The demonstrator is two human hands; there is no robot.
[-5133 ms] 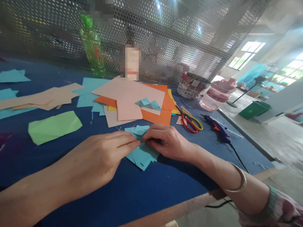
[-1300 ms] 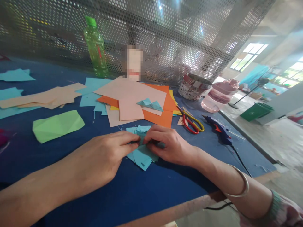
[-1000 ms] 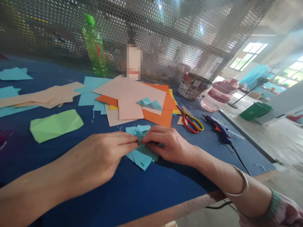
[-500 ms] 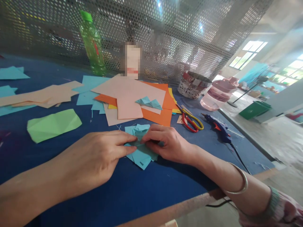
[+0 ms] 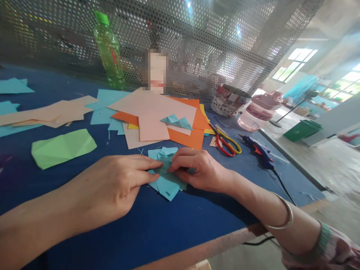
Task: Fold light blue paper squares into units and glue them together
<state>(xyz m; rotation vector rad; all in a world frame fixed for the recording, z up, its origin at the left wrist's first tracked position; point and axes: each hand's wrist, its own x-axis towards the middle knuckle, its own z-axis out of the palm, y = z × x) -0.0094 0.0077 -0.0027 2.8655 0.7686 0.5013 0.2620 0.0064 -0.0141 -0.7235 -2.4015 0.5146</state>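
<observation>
Both my hands meet over a small stack of light blue paper pieces (image 5: pixel 165 183) on the blue table (image 5: pixel 180 228). My left hand (image 5: pixel 118 183) has its fingers stretched forward and pressed together on a folded blue piece. My right hand (image 5: pixel 197 168) is curled, its fingertips pinching the same folded piece from the right. A silver bangle (image 5: pixel 281 215) sits on my right forearm.
Peach, orange and yellow sheets (image 5: pixel 168 116) lie behind my hands with a folded blue shape (image 5: pixel 177 122) on top. A green folded paper (image 5: pixel 63 146) lies left. Scissors (image 5: pixel 226 144), a blue glue gun (image 5: pixel 257 152), a pink jar (image 5: pixel 257 114), a woven basket (image 5: pixel 229 101) and a green bottle (image 5: pixel 109 52) stand by the mesh screen.
My left fingertips have slid slightly left and down along the folded blue piece. My right hand has kept its pinch in the same place.
</observation>
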